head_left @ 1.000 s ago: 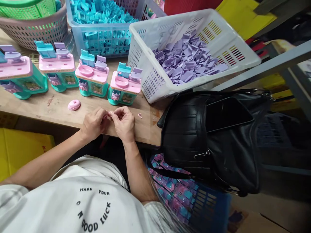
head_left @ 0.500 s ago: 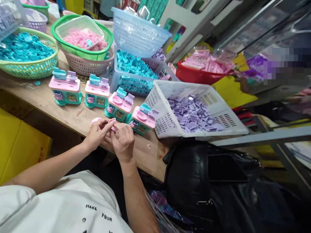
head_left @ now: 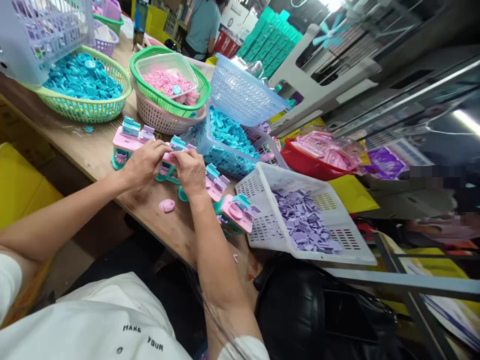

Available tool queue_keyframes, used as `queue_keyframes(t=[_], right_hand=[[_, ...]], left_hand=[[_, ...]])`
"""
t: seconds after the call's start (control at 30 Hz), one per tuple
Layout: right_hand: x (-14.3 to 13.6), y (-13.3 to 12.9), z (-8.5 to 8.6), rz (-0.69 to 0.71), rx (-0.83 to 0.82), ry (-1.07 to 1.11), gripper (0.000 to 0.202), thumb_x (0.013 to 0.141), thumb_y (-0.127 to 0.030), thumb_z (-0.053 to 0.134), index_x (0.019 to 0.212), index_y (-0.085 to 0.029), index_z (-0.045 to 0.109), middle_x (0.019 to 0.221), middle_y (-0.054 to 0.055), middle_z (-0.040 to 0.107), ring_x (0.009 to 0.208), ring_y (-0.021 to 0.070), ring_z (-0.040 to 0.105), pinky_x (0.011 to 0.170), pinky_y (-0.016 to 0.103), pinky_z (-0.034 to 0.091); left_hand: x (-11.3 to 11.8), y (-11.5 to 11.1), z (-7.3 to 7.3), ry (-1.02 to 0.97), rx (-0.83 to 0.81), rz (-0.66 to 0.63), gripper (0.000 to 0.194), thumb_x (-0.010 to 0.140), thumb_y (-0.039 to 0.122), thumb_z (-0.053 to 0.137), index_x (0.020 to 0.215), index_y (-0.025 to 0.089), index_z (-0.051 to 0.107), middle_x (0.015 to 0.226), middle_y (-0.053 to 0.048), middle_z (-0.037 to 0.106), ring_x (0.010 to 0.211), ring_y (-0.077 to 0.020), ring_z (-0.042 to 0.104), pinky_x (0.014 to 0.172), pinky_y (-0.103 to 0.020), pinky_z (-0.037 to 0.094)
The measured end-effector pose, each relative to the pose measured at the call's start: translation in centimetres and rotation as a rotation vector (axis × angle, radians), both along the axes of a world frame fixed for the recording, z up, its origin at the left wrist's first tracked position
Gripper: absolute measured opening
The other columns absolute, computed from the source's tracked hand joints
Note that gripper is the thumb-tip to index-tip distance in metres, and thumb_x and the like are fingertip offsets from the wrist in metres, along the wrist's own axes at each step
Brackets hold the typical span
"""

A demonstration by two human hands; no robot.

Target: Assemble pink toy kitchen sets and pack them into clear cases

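Both hands meet over the pink top of a toy kitchen (head_left: 164, 172), second from the left in a slanting row. My left hand (head_left: 144, 162) comes in from the left, fingers closed at that top. From the right, my right hand (head_left: 190, 169) pinches there too. A small pink plastic part (head_left: 170, 157) shows between the fingertips, mostly hidden. Another toy kitchen (head_left: 125, 140) stands behind my left hand. To the right are two more, a toy kitchen (head_left: 215, 187) and an end one (head_left: 237, 214), each with a pink oval on top. A loose pink oval piece (head_left: 167, 205) lies nearer me.
Behind the row stand a basket of turquoise parts (head_left: 90, 110), a green basket of pink pieces (head_left: 204, 92) and a clear crate of turquoise parts (head_left: 225, 160). A white crate (head_left: 270, 240) with purple pieces leans at right. A black bag (head_left: 285, 305) sits below it.
Both hands have moved forward from the table's front edge onto the second toy kitchen. The loose pink oval now lies uncovered. The camera view has shifted and tilted.
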State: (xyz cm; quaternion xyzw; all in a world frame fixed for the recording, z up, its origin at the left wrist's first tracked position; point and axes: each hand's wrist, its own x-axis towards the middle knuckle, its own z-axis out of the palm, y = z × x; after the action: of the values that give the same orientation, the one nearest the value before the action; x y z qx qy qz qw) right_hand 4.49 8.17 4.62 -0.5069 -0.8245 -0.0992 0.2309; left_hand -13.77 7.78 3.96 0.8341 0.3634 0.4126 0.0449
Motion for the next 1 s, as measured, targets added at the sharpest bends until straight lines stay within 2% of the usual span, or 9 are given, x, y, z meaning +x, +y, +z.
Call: queue_keyframes(t=[0.1, 0.2, 0.47, 0.57, 0.63, 0.7, 0.83, 0.9, 1.0], right_hand=[[0.1, -0.1, 0.1, 0.042, 0.010, 0.006, 0.027, 0.106, -0.035, 0.051, 0.097, -0.020, 0.072, 0.090, 0.008, 0.073, 0.101, 0.0239, 0.061, 0.090, 0.036, 0.041], [0.2, -0.2, 0.4, 0.101, -0.032, -0.012, 0.032, 0.108, -0.036, 0.045, 0.096, -0.019, 0.070, 0.089, 0.008, 0.071, 0.103, 0.0255, 0.059, 0.095, 0.039, 0.041], [-1.2, -1.2, 0.9, -0.001, -0.152, -0.022, 0.034, 0.105, -0.013, 0.035, 0.108, -0.013, 0.070, 0.107, 0.015, 0.073, 0.117, 0.0291, 0.059, 0.103, 0.046, 0.047], [-0.2, -3.6, 1.6, 0.063, -0.120, 0.035, 0.033, 0.102, -0.011, 0.042, 0.122, -0.015, 0.068, 0.126, 0.013, 0.070, 0.126, 0.0264, 0.056, 0.109, 0.043, 0.045], [1.9, -7.1, 1.1, 0.078, -0.030, 0.134, 0.035, 0.102, -0.015, 0.044, 0.129, -0.021, 0.066, 0.134, 0.009, 0.066, 0.131, 0.0231, 0.054, 0.113, 0.040, 0.043], [5.0, -11.9, -0.5, -0.042, 0.056, 0.247, 0.033, 0.103, -0.020, 0.045, 0.126, -0.024, 0.068, 0.127, 0.009, 0.068, 0.125, 0.0218, 0.057, 0.111, 0.040, 0.044], [12.0, -21.2, -5.2, -0.559, 0.067, 0.383, 0.025, 0.098, -0.027, 0.055, 0.110, -0.020, 0.076, 0.098, 0.009, 0.066, 0.098, 0.0230, 0.061, 0.095, 0.041, 0.051], [15.0, -23.8, -6.9, -0.727, -0.028, 0.390, 0.023, 0.093, -0.028, 0.061, 0.106, -0.018, 0.077, 0.096, 0.009, 0.064, 0.095, 0.0239, 0.061, 0.091, 0.041, 0.052], [17.6, -24.7, -7.8, -0.782, -0.173, 0.428, 0.021, 0.090, -0.026, 0.061, 0.100, -0.017, 0.078, 0.091, 0.009, 0.065, 0.086, 0.0223, 0.063, 0.086, 0.038, 0.053]], left_hand=[[-0.2, 0.3, 0.1, 0.119, 0.006, -0.062, 0.039, 0.087, 0.006, 0.044, 0.119, 0.014, 0.065, 0.119, -0.013, 0.067, 0.113, -0.0269, 0.061, 0.100, -0.042, 0.051], [-0.3, 0.6, 0.1, 0.217, -0.013, -0.037, 0.040, 0.080, 0.002, 0.046, 0.113, 0.013, 0.064, 0.109, -0.012, 0.068, 0.104, -0.0281, 0.062, 0.093, -0.042, 0.052], [0.0, 0.7, 0.8, 0.314, -0.051, 0.018, 0.032, 0.084, 0.003, 0.046, 0.110, 0.011, 0.064, 0.103, -0.015, 0.065, 0.104, -0.0315, 0.062, 0.092, -0.045, 0.053], [0.0, -0.6, 1.0, 0.280, 0.037, -0.014, 0.035, 0.088, 0.009, 0.045, 0.119, 0.010, 0.062, 0.111, -0.016, 0.065, 0.111, -0.0331, 0.061, 0.096, -0.049, 0.052], [0.3, -2.2, 0.3, 0.205, 0.104, -0.028, 0.035, 0.093, 0.018, 0.046, 0.125, 0.014, 0.060, 0.122, -0.016, 0.063, 0.116, -0.0330, 0.059, 0.100, -0.051, 0.050], [0.8, -3.8, -1.0, 0.174, 0.112, -0.068, 0.032, 0.097, 0.032, 0.050, 0.123, 0.017, 0.061, 0.122, -0.016, 0.063, 0.113, -0.0322, 0.059, 0.096, -0.049, 0.051], [2.6, -5.5, -4.0, 0.272, 0.042, -0.144, 0.050, 0.096, 0.064, 0.048, 0.105, 0.019, 0.067, 0.100, -0.014, 0.065, 0.091, -0.0282, 0.060, 0.070, -0.040, 0.048], [3.5, -5.2, -4.8, 0.308, 0.011, -0.139, 0.061, 0.097, 0.071, 0.036, 0.093, 0.019, 0.068, 0.089, -0.011, 0.061, 0.081, -0.0244, 0.059, 0.061, -0.037, 0.039], [4.2, -4.3, -4.5, 0.293, -0.036, -0.171, 0.070, 0.099, 0.070, 0.025, 0.082, 0.018, 0.070, 0.079, -0.008, 0.054, 0.071, -0.0188, 0.057, 0.059, -0.037, 0.034]])
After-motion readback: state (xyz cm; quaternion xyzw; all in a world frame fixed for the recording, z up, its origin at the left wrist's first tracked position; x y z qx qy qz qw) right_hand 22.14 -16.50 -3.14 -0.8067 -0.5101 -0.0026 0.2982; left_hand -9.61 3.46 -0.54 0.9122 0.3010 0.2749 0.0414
